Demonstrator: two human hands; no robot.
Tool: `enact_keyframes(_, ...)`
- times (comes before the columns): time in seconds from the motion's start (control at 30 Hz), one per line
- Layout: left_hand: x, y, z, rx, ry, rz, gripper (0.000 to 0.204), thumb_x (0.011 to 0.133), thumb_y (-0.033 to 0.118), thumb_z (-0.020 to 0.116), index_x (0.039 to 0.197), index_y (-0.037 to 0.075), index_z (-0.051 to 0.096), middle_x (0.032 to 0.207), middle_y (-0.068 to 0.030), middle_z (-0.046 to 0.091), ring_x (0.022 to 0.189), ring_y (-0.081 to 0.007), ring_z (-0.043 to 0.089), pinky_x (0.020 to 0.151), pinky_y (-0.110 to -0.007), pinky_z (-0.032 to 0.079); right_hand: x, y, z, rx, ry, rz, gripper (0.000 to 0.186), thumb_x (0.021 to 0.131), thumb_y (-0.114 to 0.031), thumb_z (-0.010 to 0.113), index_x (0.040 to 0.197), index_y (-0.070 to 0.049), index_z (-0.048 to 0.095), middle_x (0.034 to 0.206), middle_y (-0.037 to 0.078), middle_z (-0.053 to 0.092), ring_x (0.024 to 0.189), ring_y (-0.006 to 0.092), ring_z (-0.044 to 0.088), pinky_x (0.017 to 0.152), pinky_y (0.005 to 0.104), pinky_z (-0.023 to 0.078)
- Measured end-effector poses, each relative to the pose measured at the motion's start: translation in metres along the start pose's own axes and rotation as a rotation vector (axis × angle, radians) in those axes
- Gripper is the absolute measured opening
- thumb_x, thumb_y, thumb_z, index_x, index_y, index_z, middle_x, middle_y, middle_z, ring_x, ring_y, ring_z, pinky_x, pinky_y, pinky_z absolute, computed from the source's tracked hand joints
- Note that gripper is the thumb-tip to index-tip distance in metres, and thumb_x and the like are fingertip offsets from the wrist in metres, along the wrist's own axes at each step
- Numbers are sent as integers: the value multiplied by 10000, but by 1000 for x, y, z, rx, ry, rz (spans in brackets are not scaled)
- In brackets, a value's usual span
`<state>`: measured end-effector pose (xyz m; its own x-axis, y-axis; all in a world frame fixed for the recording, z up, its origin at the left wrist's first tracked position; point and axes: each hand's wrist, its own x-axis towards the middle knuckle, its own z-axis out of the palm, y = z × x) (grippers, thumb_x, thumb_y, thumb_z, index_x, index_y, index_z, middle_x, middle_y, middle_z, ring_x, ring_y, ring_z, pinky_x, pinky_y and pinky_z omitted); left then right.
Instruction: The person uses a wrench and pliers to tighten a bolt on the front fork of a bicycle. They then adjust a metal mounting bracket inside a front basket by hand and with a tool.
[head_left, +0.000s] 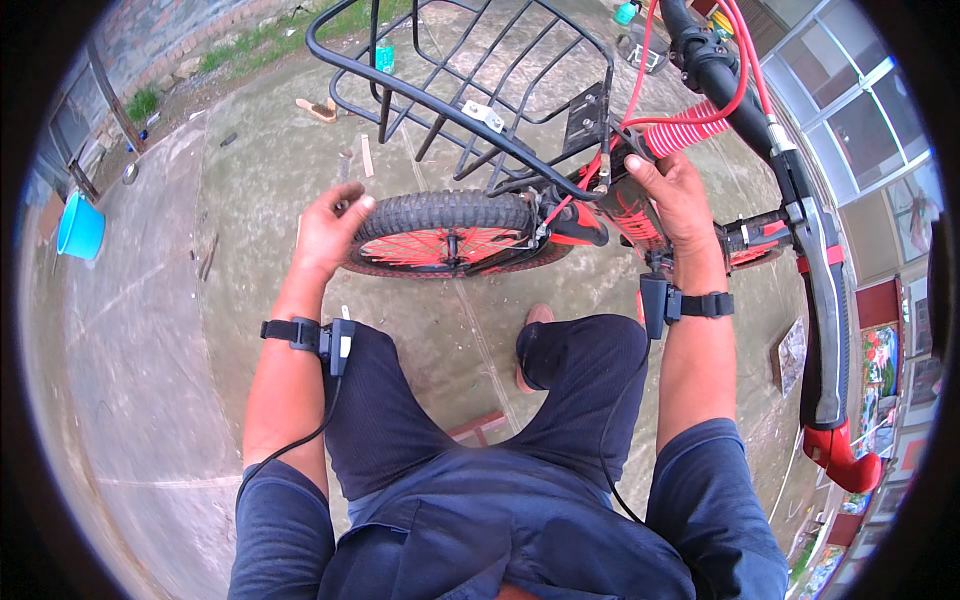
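Note:
A bicycle stands before me, its knobby front tire (pixel 440 210) running across the middle around red spokes. My left hand (pixel 330 230) is at the left end of this tire. Its fingers are curled, with a gap between them and the thumb. On the right, my right hand (pixel 682 195) is closed against the bicycle's red and black front part, just below a red-and-white striped bellows (pixel 688 130). The thumb points up and left; the other fingers are partly hidden, so the exact part gripped cannot be made out. Above the wheel sits a black wire basket (pixel 455 135).
The handlebar with a black-and-grey grip (pixel 828 330) and red end extends down the right side. Red cables (pixel 745 75) loop overhead. A blue bucket (pixel 80 228) stands far left. Wood scraps (pixel 366 156) lie on the concrete behind the wheel. Windows (pixel 850 95) border the right.

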<state>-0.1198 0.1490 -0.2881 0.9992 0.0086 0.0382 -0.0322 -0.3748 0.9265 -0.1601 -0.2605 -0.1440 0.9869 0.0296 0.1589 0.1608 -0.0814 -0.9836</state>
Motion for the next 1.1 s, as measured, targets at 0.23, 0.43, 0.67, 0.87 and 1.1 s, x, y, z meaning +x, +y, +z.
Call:
enact_keyframes(0.23, 7, 74, -24, -790, 107, 26, 645, 965, 466, 534, 1285, -92, 485, 1234, -202, 587, 1171, -309, 572, 1015, -404, 443, 0, 6, 10, -247, 76, -99, 464, 826, -55, 751, 1218, 3, 511, 1049, 56, 630, 957, 137, 603, 876, 312, 500)
enact_keyframes(0.43, 13, 135, -32, -1079, 53, 129, 666, 955, 466, 554, 1253, -123, 466, 1182, -216, 573, 1171, -317, 570, 978, -401, 470, 5, 18, 6, -318, 120, -77, 517, 819, -118, 779, 1218, 11, 477, 1074, 79, 619, 1002, 152, 590, 907, 324, 488)
enact_keyframes(0.67, 22, 148, -22, -908, 174, 71, 379, 980, 274, 555, 1166, -56, 555, 1205, -235, 600, 1108, -290, 606, 910, -375, 504, 1, 13, 11, -316, 122, -73, 549, 838, -160, 762, 1260, 13, 455, 1115, 89, 613, 1025, 177, 589, 930, 343, 486)
enact_keyframes(0.87, 47, 135, -17, -930, 129, 2, 369, 987, 228, 535, 1195, -77, 531, 1160, -220, 609, 1084, -309, 616, 881, -393, 535, 0, 8, 18, -188, 102, -97, 485, 826, -124, 760, 1211, 27, 507, 1054, 70, 641, 959, 141, 595, 871, 312, 488)
enact_keyframes(1.1, 50, 129, -12, -855, 74, 23, 324, 996, 203, 519, 1181, -61, 545, 1123, -180, 631, 1056, -290, 629, 867, -370, 530, 2, 16, 16, -268, 158, -161, 442, 828, -126, 759, 1170, 33, 529, 1022, 72, 651, 936, 142, 600, 846, 310, 489)
